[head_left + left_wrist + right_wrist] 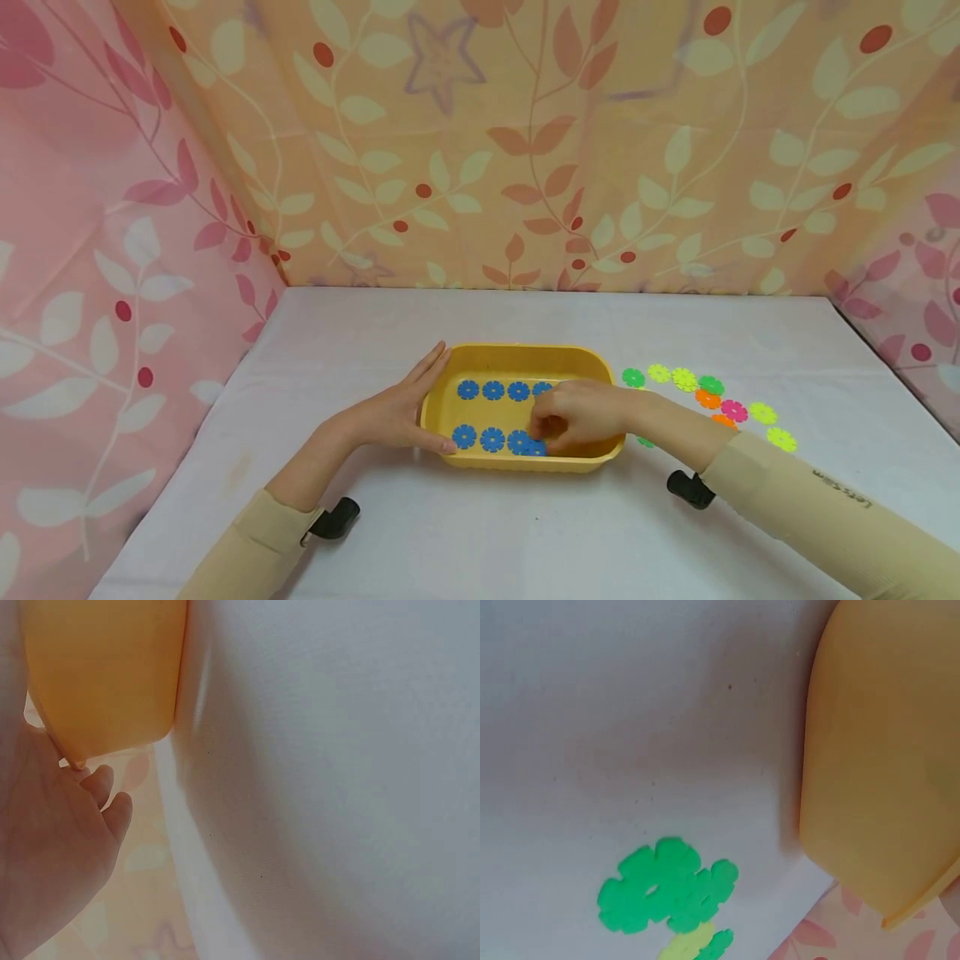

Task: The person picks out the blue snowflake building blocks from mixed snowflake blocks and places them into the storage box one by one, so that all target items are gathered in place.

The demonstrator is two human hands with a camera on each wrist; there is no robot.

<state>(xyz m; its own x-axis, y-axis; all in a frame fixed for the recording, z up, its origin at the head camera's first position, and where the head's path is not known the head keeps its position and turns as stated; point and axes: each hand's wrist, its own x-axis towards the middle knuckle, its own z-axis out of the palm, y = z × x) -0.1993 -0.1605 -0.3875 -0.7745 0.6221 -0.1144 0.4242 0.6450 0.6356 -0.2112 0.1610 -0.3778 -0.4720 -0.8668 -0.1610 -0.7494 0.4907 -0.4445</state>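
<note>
A yellow plastic tray (pixel 525 463) stands on the white-covered table. My left hand (pixel 397 414) holds its left end, thumb over the front rim and fingers along the back corner. Inside, blue notched snowflake discs lie in two rows, a back row (pixel 492 391) and a front row (pixel 492 439). My right hand (pixel 577 414) reaches into the tray with curled fingers and pinches a blue snowflake disc (pixel 536 448), which overlaps its neighbour at the front row's right end. The right hand and forearm hide the tray's right part. In the right wrist view the tray wall (pixel 877 765) hides the fingers.
Right of the tray lie loose snowflake discs: green (pixel 633 377), yellow (pixel 684 380), orange (pixel 707 399) and pink (pixel 734 411), some overlapping. My right forearm passes over the near ones. Patterned cloth walls (pixel 480 167) enclose the table at the back and sides.
</note>
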